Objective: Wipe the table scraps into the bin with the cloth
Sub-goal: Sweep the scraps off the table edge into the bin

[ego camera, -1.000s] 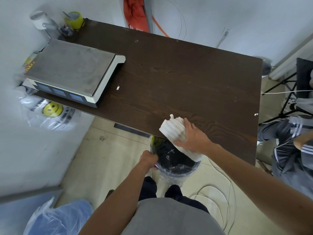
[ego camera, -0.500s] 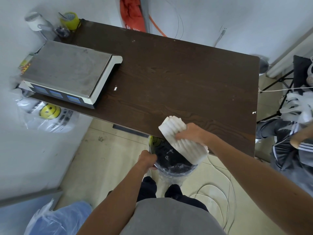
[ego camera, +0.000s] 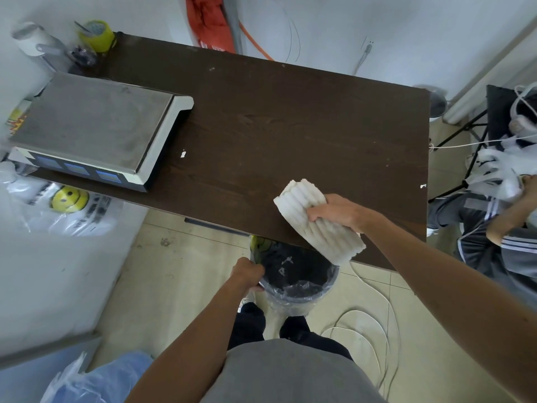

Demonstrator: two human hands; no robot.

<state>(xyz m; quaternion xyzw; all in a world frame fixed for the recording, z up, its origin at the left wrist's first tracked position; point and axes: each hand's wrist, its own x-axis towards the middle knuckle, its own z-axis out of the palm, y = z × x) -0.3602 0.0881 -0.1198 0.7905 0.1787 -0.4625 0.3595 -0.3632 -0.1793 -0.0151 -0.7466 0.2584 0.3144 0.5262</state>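
My right hand point(ego camera: 338, 212) grips a white ribbed cloth point(ego camera: 302, 206) that lies flat near the front edge of the dark wooden table point(ego camera: 276, 126); the cloth's lower end hangs over the edge. Just below that edge stands a black bin point(ego camera: 296, 282) lined with a plastic bag, and my left hand point(ego camera: 247, 271) holds its left rim. One small white scrap point(ego camera: 183, 154) lies on the table beside the scale, and another point(ego camera: 422, 186) sits at the table's right edge.
A weighing scale point(ego camera: 93, 129) fills the table's left end, with a yellow tape roll point(ego camera: 96, 34) behind it. A seated person point(ego camera: 499, 228) is at the right. White cable point(ego camera: 369, 324) loops on the floor, and plastic bags point(ego camera: 64, 205) lie left of the table.
My right hand has slid the cloth from over the bin back up onto the table, away from the edge. My left hand has kept its hold on the bin rim.
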